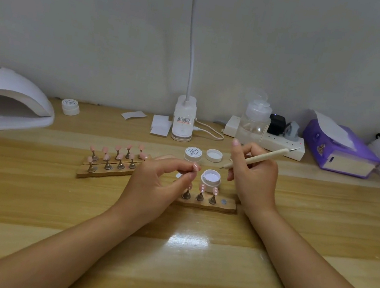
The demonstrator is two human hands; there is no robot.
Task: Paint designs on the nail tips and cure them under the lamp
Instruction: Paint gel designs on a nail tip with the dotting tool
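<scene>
Fingers (245,153) gripping dotting pen (261,157), open jar (210,179) beneath

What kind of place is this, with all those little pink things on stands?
Most likely a nail-art workstation at a wooden desk, maybe at home. Signs: a white curing lamp, pink nail tips on stands, an open gel pot, and a dotting pen in the right hand.

Left grip (164,185) fingers curled, fingertips pinched (contents unclear); right grip (251,177) curled round dotting pen (257,159); both forearms extended.
</scene>
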